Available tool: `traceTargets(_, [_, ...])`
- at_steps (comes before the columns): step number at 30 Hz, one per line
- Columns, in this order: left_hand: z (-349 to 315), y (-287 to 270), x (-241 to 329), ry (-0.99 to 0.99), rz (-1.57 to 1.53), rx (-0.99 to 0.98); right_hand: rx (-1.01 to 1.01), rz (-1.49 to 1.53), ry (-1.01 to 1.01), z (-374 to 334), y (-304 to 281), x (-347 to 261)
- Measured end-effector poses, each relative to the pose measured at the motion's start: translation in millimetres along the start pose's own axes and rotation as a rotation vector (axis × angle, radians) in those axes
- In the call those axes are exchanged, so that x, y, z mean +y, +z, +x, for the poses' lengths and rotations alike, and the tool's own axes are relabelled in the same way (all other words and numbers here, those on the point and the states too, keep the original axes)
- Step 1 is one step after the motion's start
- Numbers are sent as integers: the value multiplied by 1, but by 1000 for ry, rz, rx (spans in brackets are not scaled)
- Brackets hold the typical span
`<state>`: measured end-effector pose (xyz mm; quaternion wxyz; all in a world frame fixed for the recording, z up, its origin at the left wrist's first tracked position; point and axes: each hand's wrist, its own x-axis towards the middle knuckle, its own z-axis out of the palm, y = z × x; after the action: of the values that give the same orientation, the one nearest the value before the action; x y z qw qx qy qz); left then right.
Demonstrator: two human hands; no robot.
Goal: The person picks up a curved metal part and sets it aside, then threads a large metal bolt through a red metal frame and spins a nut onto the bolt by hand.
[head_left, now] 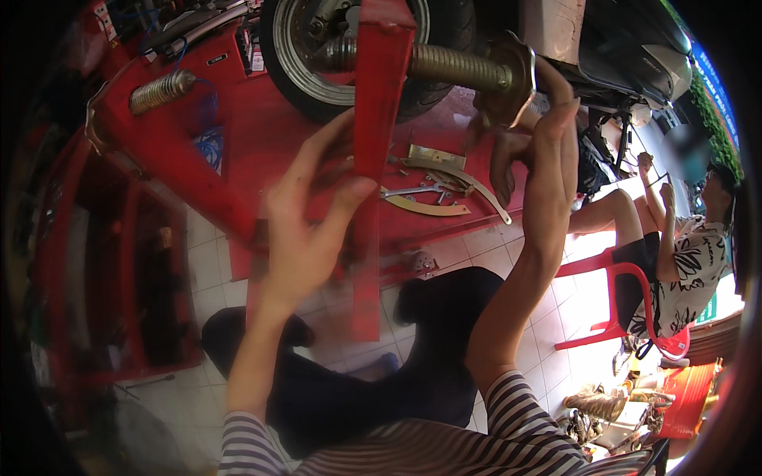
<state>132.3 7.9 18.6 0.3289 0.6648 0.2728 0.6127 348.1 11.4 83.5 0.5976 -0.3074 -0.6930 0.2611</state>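
A red metal upright bar (381, 87) stands in front of me. My left hand (305, 206) is at its left side, thumb against the bar and fingers passing behind it, partly hidden and slightly blurred. Through the top of the bar runs a thick threaded screw rod (460, 70), which ends on the right in a flat metal handwheel (520, 75). Fingers of my right hand (544, 139) curl round the wheel's far edge; some are in shadow. Behind the bar is a scooter wheel with a tyre (305, 87).
Below the scooter wheel, a red bench top (317, 143) bears curved metal strips (476, 186), a wrench (413, 190) and small parts. A second threaded rod (161, 91) sticks out at left. At right a person sits on a red plastic chair (607, 278). Metal parts lie near a red container (690, 397).
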Motion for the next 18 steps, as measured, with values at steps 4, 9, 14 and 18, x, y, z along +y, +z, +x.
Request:
traceTargets(4, [0, 2, -1, -20, -59, 1, 198, -16, -272, 8, 28, 2])
traceTargets(9, [1, -1, 2, -24, -62, -4, -36, 8, 41, 3, -8, 0])
traceTargets(14, [-1, 0, 3, -8, -48, 4, 297, -163, -230, 8, 32, -6])
traceTargets(18, [0, 0, 3, -3, -59, 2, 20, -113, 73, -3, 10, -3])
